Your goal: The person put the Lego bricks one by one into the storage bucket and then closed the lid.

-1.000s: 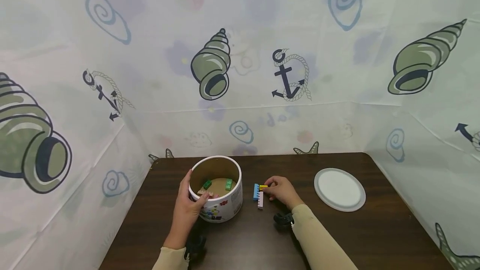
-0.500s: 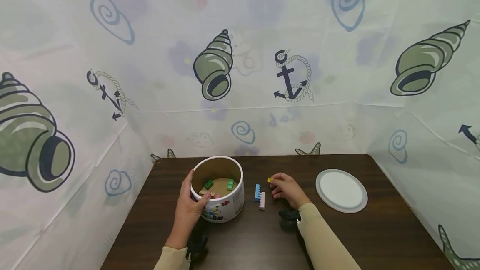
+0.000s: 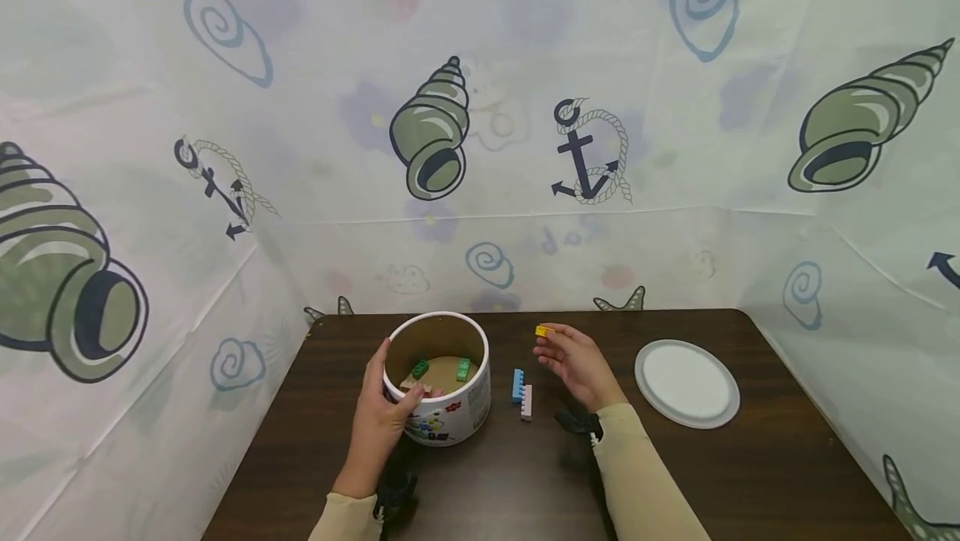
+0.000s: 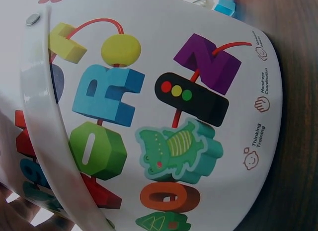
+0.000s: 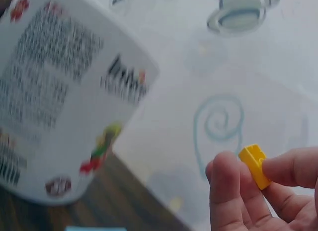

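Observation:
My left hand (image 3: 381,424) grips the near left side of a white printed bucket (image 3: 471,408), its thumb over the rim. Inside the bucket lie green bricks (image 3: 463,370) and some pink and pale pieces, partly hidden by the rim. Raised above the table, my right hand (image 3: 581,368) pinches a small yellow toy brick (image 5: 254,165) between thumb and finger. Below and left of that hand, a blue brick (image 3: 517,385) and a pale pink brick (image 3: 527,403) stand side by side on the table. The left wrist view is mostly filled by the bucket's printed wall.
A round white lid (image 3: 687,383) lies on the right of the dark wooden table (image 3: 495,491). White cloth (image 3: 510,132) with sea prints hangs behind the table and along both sides.
The right hand has lifted the yellow brick away from the blue and pink bricks, up and slightly right, and turned so its palm shows more. The left hand stays on the bucket.

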Demonstrator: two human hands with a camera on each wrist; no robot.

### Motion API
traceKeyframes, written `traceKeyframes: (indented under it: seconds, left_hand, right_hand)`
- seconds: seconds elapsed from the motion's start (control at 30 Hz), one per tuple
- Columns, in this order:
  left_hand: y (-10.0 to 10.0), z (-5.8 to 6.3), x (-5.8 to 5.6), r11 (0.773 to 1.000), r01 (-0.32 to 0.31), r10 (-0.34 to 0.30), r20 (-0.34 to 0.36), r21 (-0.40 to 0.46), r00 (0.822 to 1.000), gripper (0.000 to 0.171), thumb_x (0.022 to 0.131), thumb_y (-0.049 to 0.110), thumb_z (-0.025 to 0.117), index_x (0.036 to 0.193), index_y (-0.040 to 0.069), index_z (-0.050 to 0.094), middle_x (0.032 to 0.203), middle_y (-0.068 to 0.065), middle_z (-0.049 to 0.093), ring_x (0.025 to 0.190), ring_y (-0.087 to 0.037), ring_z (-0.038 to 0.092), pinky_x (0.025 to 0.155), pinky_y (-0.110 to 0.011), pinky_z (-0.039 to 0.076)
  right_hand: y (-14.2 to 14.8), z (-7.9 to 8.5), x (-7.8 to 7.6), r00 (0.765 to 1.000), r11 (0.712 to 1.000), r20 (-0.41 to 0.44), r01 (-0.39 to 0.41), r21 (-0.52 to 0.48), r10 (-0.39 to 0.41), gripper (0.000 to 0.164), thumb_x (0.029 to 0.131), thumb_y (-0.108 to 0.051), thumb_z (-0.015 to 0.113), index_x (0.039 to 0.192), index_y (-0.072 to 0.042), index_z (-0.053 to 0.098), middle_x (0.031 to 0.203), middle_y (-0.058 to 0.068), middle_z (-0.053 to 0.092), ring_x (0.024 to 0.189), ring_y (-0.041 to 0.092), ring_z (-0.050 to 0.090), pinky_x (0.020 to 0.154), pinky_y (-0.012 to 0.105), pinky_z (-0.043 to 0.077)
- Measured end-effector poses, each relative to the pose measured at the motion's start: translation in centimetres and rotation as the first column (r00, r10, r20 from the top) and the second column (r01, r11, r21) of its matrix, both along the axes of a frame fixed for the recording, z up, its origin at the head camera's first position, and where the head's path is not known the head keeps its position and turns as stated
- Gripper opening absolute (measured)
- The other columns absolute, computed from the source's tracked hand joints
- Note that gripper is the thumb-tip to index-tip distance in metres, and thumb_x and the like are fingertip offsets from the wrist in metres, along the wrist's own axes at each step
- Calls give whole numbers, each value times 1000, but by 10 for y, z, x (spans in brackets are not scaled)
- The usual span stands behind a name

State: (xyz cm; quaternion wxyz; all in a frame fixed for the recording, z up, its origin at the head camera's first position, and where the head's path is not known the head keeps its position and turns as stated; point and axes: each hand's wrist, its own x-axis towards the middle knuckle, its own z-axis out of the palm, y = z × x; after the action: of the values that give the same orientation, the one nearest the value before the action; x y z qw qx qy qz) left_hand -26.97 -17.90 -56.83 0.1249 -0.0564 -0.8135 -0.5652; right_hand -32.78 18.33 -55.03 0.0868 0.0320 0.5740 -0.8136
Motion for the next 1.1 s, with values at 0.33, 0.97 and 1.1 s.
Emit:
traceKeyframes:
  seconds: [0.33, 0.97, 1.1]
  left_hand:
    - [1, -1, -1, 1000, 11, -11, -5, 19, 1000, 103, 94, 21, 87, 175, 24, 23, 176, -12, 31, 153, -42, 43, 116, -61, 46]
    - [-1, -2, -4, 1000, 6, -6, -9, -7, 1000, 102, 96, 36, 86, 175, 25, 23, 176, -12, 30, 153, -42, 43, 117, -65, 46]
    - [-1, -2, -3, 1000, 8, -8, -5, -14, 1000, 102, 95, 35, 86, 175, 24, 23, 177, -13, 29, 152, -43, 44, 118, -64, 45]
  right_hand:
    - [-33, 51, 11, 993, 992, -71, -97, -80, 91, 45, 114, -13, 56, 155, 3, 51, 116, 7, 71, 101, 18, 75, 93, 27, 61]
    - [-104, 87, 26, 940, 943, -160, -319, -97, 302, 44, 112, -13, 61, 152, 2, 57, 141, 23, 69, 117, 22, 77, 105, 33, 59]
    - [-116, 82, 25, 925, 931, -146, -361, -49, 351, 44, 112, -12, 60, 153, 3, 55, 137, 16, 73, 123, 24, 76, 112, 38, 55]
